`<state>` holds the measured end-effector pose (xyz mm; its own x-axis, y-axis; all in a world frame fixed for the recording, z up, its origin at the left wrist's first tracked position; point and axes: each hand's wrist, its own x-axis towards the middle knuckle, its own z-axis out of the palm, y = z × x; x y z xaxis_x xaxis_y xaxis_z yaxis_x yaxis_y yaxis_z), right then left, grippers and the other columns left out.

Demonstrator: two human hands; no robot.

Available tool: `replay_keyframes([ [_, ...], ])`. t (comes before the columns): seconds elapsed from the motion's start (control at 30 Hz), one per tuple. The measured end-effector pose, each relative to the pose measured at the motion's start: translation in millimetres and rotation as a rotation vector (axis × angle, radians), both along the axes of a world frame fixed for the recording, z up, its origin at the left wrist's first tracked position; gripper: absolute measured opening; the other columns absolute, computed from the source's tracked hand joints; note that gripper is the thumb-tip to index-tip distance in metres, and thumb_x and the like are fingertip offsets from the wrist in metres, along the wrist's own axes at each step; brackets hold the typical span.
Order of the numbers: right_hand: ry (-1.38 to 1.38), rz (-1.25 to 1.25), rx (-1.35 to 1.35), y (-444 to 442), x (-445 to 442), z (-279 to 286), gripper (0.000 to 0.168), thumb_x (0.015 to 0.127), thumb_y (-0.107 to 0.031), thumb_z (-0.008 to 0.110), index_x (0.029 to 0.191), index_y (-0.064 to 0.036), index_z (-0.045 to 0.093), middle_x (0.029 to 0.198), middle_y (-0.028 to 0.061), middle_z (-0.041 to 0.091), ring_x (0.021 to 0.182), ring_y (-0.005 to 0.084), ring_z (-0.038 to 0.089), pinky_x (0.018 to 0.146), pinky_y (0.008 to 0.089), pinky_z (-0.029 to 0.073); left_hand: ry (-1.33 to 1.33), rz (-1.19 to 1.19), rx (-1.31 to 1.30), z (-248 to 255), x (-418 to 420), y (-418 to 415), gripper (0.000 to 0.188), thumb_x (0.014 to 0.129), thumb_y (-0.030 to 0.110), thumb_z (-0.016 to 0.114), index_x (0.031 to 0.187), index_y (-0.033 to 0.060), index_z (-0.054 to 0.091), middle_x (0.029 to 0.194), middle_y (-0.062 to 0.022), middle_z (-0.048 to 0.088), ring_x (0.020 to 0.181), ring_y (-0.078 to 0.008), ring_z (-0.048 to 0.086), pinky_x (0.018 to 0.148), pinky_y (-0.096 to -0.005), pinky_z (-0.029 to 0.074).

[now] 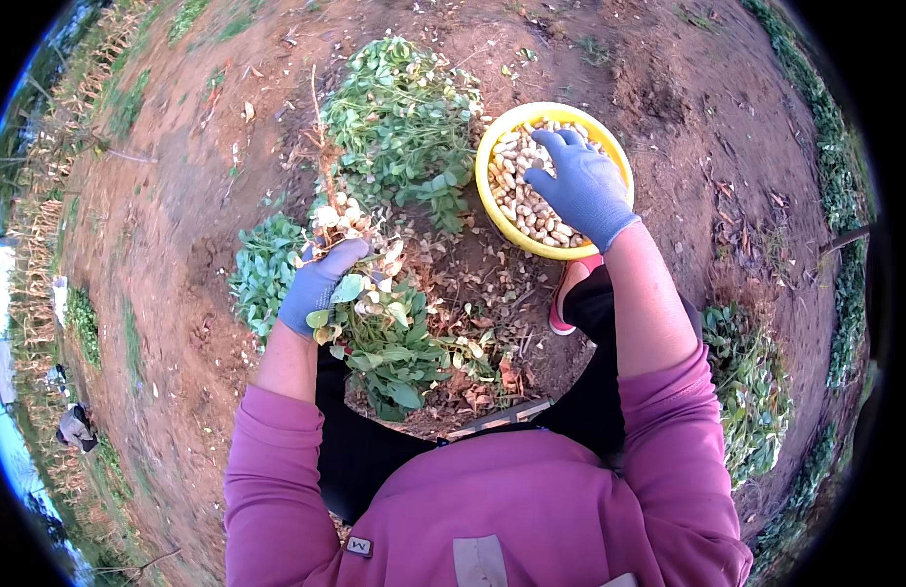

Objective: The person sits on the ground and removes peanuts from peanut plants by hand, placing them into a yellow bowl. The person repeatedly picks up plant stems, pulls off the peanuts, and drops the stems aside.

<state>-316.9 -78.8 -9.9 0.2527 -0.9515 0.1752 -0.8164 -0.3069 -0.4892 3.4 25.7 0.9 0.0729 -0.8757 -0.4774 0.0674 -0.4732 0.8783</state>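
A bunch of uprooted peanut plants (394, 352) is gripped in my left hand (322, 277), which wears a blue-grey knitted glove. Pale peanut pods (341, 220) cluster around the roots above the fist, and a bare brown root (322, 147) sticks up from them. The leafy tops hang down towards my lap. My right hand (581, 180), gloved alike, is over a yellow plastic basin (502, 229) with its thumb and fingers spread. Loose peanuts in the shell (526, 202) fill much of the basin. Nothing shows in the right hand, though its palm side is hidden.
Heaped peanut plants (398, 121) lie on bare soil ahead, with more greenery (266, 264) beside my left hand and another pile (746, 396) at right. My foot in a pink shoe (563, 304) is beside the basin. Part of a slatted seat (504, 418) shows beneath me.
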Motion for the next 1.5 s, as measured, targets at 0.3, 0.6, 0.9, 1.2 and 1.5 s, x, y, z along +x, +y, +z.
replay_keyframes([
  [0.3, -0.220, 0.662, 0.266, 69.5, 78.8, 9.9, 0.052, 0.086, -0.038, 0.063, 0.130, -0.014, 0.049, 0.116, 0.0168, 0.059, 0.099, 0.0341, 0.063, 0.084, 0.0433, 0.052, 0.104, 0.084, 0.091, 25.4, -31.7, 1.9, 0.028, 0.084, 0.016, 0.067, 0.107, -0.0005, 0.066, 0.101, -0.0085, 0.068, 0.090, -0.0164, 0.066, 0.079, -0.0297, 0.053],
  [0.6, -0.279, 0.469, 0.073, 65.8, 74.0, 7.1, 0.024, 0.089, -0.034, 0.059, 0.093, -0.011, 0.059, 0.074, 0.0121, 0.064, 0.073, 0.0342, 0.064, 0.062, 0.0454, 0.050, 0.023, -0.035, 0.146, 35.5, -37.6, 5.5, 0.035, 0.087, 0.018, 0.061, 0.115, -0.0029, 0.063, 0.110, -0.0109, 0.067, 0.098, -0.0195, 0.064, 0.087, -0.0317, 0.050],
  [0.9, -0.231, -0.003, 0.112, 1.1, 27.3, -12.8, 0.031, 0.093, -0.034, 0.053, 0.100, -0.006, 0.062, 0.089, 0.0173, 0.067, 0.079, 0.0350, 0.066, 0.071, 0.0441, 0.051, -0.171, -0.338, -0.087, 32.0, -20.3, 18.7, 0.042, 0.079, 0.020, 0.075, 0.113, 0.0000, 0.061, 0.103, -0.0060, 0.065, 0.094, -0.0148, 0.059, 0.085, -0.0307, 0.047],
  [1.2, -0.687, 0.420, 0.668, 42.9, 63.4, -4.2, 0.061, 0.095, -0.052, 0.048, 0.128, -0.001, 0.054, 0.117, 0.0183, 0.063, 0.112, 0.0251, 0.059, 0.098, 0.0347, 0.043, -0.902, -0.854, -0.533, -11.3, -17.7, 13.7, 0.049, 0.076, 0.043, 0.073, 0.072, -0.0027, 0.058, 0.066, -0.0206, 0.054, 0.066, -0.0387, 0.054, 0.064, -0.0447, 0.044],
  [1.5, -0.595, 0.653, 0.831, 63.5, 96.7, -12.9, 0.074, 0.086, -0.068, 0.050, 0.112, 0.001, 0.060, 0.099, 0.0161, 0.065, 0.095, 0.0209, 0.061, 0.087, 0.0342, 0.046, -0.959, -1.099, -0.337, 1.7, -26.5, 16.8, 0.043, 0.077, 0.042, 0.071, 0.083, -0.0002, 0.064, 0.082, -0.0230, 0.062, 0.077, -0.0402, 0.061, 0.072, -0.0459, 0.049],
])
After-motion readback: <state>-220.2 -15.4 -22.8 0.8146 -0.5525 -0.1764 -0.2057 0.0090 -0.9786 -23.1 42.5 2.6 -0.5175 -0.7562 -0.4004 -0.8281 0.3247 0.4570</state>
